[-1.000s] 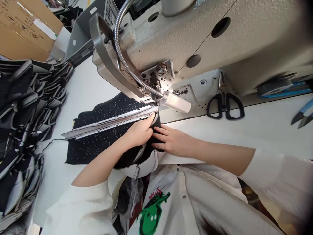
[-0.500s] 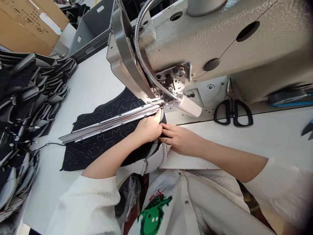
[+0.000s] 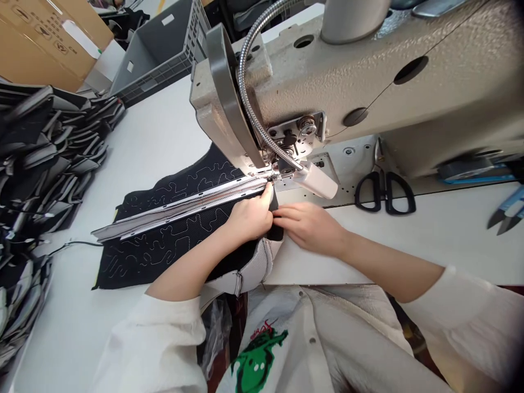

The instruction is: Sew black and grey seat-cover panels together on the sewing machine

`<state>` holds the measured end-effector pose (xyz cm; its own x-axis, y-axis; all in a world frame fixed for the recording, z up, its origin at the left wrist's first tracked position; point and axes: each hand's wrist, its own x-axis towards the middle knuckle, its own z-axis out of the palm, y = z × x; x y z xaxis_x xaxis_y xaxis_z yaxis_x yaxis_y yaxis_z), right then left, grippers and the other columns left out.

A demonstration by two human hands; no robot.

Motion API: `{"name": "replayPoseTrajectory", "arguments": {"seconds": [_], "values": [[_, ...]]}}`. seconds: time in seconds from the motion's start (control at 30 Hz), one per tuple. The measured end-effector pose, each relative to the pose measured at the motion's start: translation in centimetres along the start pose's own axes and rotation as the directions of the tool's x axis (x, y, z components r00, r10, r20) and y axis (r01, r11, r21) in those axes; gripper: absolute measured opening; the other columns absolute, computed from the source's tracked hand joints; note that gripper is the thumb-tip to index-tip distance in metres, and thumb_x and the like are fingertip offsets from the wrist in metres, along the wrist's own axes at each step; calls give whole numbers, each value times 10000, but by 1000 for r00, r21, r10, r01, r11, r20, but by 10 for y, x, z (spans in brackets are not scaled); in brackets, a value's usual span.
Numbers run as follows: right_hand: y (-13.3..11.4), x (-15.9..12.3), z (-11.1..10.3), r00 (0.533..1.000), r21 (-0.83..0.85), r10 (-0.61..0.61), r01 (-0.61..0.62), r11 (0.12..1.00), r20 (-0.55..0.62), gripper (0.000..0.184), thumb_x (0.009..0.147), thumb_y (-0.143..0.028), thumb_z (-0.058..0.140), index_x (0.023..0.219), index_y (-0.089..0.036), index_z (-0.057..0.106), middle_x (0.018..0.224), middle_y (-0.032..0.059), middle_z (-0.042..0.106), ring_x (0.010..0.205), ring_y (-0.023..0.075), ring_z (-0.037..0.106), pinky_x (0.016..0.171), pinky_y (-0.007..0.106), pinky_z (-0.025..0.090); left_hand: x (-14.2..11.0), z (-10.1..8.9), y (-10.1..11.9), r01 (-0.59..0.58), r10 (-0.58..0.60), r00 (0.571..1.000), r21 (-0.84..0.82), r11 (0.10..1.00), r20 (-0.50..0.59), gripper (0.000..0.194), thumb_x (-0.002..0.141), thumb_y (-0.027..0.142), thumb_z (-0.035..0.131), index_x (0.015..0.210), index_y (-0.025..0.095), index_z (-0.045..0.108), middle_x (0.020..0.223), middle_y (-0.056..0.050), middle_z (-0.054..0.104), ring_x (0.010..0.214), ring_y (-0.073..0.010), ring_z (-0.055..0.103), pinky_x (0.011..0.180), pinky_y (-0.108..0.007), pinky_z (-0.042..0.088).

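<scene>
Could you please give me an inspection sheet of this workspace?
Surface: white tabletop, beige metal sewing machine on it.
Job's things: black fabric panel with pale squiggly stitching; long grey strip with white edges reaches the needle area.
Clutter: black-handled metal scissors beside the panel's right; blue-handled cutters at far right; heaped black and grey fabric pieces at left.
Hands: left on the panel, index finger near the needle area; right, fingers at its edge.
Cables: thin black cable left of the panel.
Surroundings: brown cardboard box, grey plastic crate.
</scene>
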<state>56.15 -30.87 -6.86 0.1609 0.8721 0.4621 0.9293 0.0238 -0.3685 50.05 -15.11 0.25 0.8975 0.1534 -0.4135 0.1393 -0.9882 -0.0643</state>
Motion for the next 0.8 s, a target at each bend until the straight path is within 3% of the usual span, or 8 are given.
{"name": "replayPoseTrajectory", "arguments": {"seconds": [0.1, 0.17, 0.33, 0.47, 0.67, 0.8], "values": [[12, 2, -4, 975, -27, 210, -213, 977, -67, 354, 892, -130, 419, 1178, -167, 626, 1011, 83, 679, 923, 209, 608, 818, 349, 498, -1, -3, 0, -21, 21, 1000, -6, 1000, 4, 679, 837, 179, 348, 1496, 106, 205, 1106, -145, 678, 951, -288, 668, 779, -383, 512], [21, 6, -3, 956, -61, 277, -283, 957, -92, 391, 900, -142, 415, 1249, -177, 588, 1023, 84, 664, 949, 205, 597, 845, 332, 479, 0, -5, -2, -23, 23, 1000, -14, 1000, 2, 653, 831, 166, 346, 1478, 123, 265, 1116, -140, 677, 963, -287, 665, 790, -384, 513], [39, 23, 7, 967, -138, 246, -254, 957, -73, 385, 915, -177, 404, 1253, -171, 587, 1069, 106, 621, 957, 209, 570, 890, 345, 433, 1, -7, -7, -52, 51, 999, -42, 998, -15, 604, 813, 148, 349, 1416, 162, 375, 1097, -125, 682, 972, -286, 660, 806, -387, 513], [40, 32, 11, 964, -219, 248, -263, 940, -95, 356, 925, -199, 389, 1193, -146, 617, 1051, 120, 613, 918, 212, 561, 878, 358, 419, 0, -5, -6, -44, 45, 999, -74, 996, 18, 622, 827, 146, 334, 1448, 148, 306, 1122, -123, 673, 982, -287, 659, 831, -395, 512], [31, 34, 9, 951, -267, 306, -308, 913, -51, 359, 958, -237, 359, 1179, -147, 627, 986, 114, 637, 914, 224, 562, 867, 363, 427, -5, -1, 3, 75, -67, 995, -109, 991, 77, 708, 851, 196, 334, 1515, 100, 107, 1339, -179, 537, 1005, -321, 655, 859, -441, 510], [30, 33, 14, 943, -205, 333, -331, 921, -25, 415, 981, -247, 287, 1267, -164, 575, 1036, 106, 649, 898, 222, 563, 865, 375, 436, -4, -2, 4, 77, -67, 994, -114, 990, 89, 716, 842, 202, 341, 1514, 90, 121, 1328, -185, 543, 1007, -332, 652, 854, -440, 506]]}}
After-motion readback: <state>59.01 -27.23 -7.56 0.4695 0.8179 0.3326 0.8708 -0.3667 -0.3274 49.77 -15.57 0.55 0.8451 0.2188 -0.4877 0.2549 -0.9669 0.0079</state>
